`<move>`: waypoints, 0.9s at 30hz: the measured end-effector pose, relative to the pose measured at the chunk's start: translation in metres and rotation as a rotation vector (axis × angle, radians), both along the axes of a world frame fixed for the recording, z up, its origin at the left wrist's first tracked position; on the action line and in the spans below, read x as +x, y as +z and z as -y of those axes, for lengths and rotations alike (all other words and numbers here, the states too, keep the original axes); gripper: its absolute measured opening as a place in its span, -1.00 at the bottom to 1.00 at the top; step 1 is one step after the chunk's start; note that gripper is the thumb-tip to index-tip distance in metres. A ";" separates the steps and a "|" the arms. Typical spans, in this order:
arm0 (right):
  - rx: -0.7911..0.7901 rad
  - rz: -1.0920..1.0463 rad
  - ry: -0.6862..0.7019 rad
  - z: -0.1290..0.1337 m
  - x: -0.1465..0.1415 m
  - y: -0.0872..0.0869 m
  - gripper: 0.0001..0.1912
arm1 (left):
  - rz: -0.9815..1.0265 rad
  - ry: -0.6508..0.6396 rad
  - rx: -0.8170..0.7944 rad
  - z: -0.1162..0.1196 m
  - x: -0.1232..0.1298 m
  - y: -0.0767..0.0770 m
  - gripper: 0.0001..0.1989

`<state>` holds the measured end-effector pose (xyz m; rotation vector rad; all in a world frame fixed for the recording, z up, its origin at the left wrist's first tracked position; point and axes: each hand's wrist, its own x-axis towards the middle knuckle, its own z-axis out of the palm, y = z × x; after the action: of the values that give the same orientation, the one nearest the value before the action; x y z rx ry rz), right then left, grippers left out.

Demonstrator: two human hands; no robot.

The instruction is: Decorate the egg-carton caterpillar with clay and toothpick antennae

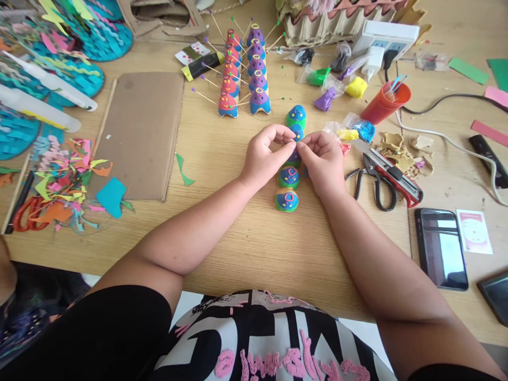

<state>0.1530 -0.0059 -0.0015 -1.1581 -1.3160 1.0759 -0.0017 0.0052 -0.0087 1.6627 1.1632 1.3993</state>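
A column of small blue-and-green domed figures with tiny faces stands on the wooden table. The two nearest figures carry red loops on top. Over the middle of the column, my left hand has thumb and index finger pinched together, and my right hand pinches close beside it. The fingertips nearly meet; whatever lies between them is too small to make out. Behind them stand two rows of figures, one red and blue, the other purple and blue, with coloured sticks at their sides.
Right of my hands lie pliers, a red cutter, a red cup, clay bags, cables and a phone. To the left are cardboard, paper scraps and glue bottles. Egg cartons stand behind.
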 end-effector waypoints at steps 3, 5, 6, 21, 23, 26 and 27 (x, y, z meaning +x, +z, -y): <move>-0.006 0.007 -0.006 0.000 0.000 0.001 -0.70 | -0.004 0.001 -0.004 0.000 0.000 -0.001 -0.89; -0.004 0.015 -0.010 0.000 0.000 0.000 -0.73 | -0.004 0.001 -0.007 0.000 0.000 -0.001 -0.91; -0.003 0.020 -0.010 0.000 0.000 0.000 -0.74 | -0.003 0.000 -0.006 0.000 0.000 -0.001 -0.91; -0.007 0.019 0.010 0.003 -0.001 0.004 -0.70 | 0.006 -0.019 0.036 -0.003 -0.002 -0.005 -0.95; -0.016 0.027 0.020 0.003 -0.001 0.005 -0.69 | 0.008 -0.025 0.041 -0.003 -0.002 -0.005 -0.95; -0.024 0.029 0.024 0.003 -0.001 0.006 -0.69 | 0.008 -0.024 0.042 -0.003 -0.002 -0.005 -0.95; -0.024 0.028 0.025 0.003 -0.001 0.006 -0.69 | 0.009 -0.024 0.041 -0.002 -0.001 -0.005 -0.96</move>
<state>0.1515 -0.0093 0.0044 -1.1811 -1.3452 1.0999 -0.0032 0.0077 -0.0140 1.6917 1.1137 1.4230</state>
